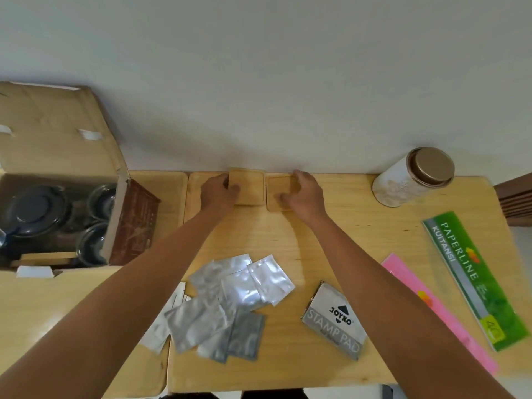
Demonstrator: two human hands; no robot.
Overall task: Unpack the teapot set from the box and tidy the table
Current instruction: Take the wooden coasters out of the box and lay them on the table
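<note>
Hands are both extended to the far edge of the table [359, 214], at centre frame against the wall. Left hand [218, 191] grips the left side of a square wooden coaster [249, 187], fingers curled over its near left corner. Right hand [305, 194] rests on a second wooden coaster [276, 194] lying just beside the first, fingers bent over its right portion; whether it pinches the edge or merely presses down cannot be told.

Cardboard box [57, 156] stands open at the left of frame. Inside it are a dark-lidded teapot [34, 211] and two glass cups [100, 217], not yet unpacked.

Handling assessment: the coasters appear light, stiff and flat, best taken by opposite edges. The remaining glassware is judged fragile and likely smooth; the cups should be taken round the body and the teapot supported from below as well as at the handle.

Other items: foil sachets [230, 300] lie loose at lower centre, a stamp pad box [335, 321] beside them, a green receipt book [472, 280] at right, a lidded jar [414, 177] at upper right.
</note>
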